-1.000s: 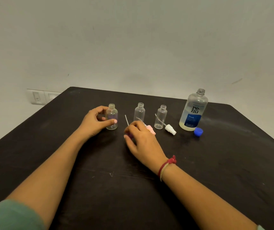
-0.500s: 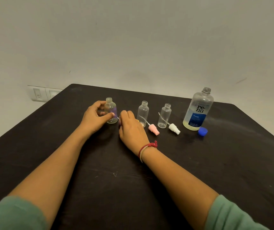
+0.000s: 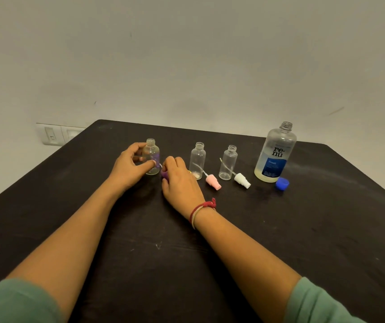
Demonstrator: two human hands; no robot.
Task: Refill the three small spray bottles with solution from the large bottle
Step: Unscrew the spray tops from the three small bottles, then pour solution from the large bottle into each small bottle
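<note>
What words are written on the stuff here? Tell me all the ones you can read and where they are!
"re·nu": dark letters, split over two lines, on the big bottle.
"fresh": white letters on the blue label of that bottle.
Tiny print lower on the blue label: too small to read.
Faint line above "re·nu": too blurred to read.
Nothing else shows words.

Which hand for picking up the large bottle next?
Right, I'd say: the large bottle stands on its side, and the left hand grips the leftmost small bottle. The right hand must first put down the purple spray head it holds.
</note>
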